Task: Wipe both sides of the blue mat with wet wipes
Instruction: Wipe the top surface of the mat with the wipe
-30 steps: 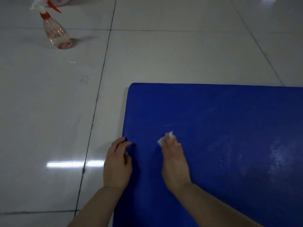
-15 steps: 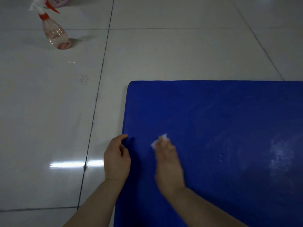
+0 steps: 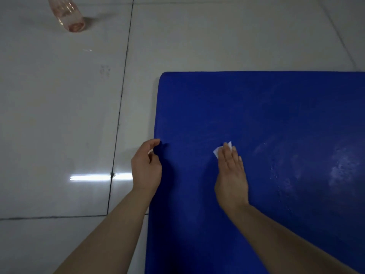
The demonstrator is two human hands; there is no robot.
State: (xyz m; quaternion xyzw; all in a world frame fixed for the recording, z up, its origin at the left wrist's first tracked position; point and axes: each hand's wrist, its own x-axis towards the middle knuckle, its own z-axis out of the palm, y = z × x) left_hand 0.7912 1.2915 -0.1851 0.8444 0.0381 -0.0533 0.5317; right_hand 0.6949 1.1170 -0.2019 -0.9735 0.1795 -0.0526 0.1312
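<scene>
The blue mat [image 3: 266, 125] lies flat on the pale tiled floor [image 3: 59, 125], filling the right and near part of my view, its far left corner rounded and its left edge running toward me. My right hand [image 3: 232, 175] lies on the mat's upper face with the fingers straight and together, pressing a small white wet wipe [image 3: 218, 150] flat against the mat. Only the wipe's far and left edges peek out from under my fingertips; the rest is hidden beneath my hand.

My left hand [image 3: 146, 167] is at the mat's left edge, well to the left of my right hand. Its fingers are curled over that edge and pinch it, with the thumb on the floor side; the mat puckers slightly where I grip it. How far my fingers reach beneath the mat I cannot tell.

To the right of my right hand the mat's surface shows pale wet streaks [image 3: 339, 171] and small droplets that catch the light. The part of the mat between my two hands looks darker and duller.

Far to the left, at the top edge of the view, stands a clear pinkish spray bottle [image 3: 69, 14] on the floor, well apart from the mat; only its lower body is visible. A bright strip of reflected light [image 3: 90, 177] lies on the tiles just left of my left wrist, crossing a dark grout line [image 3: 120, 107].
</scene>
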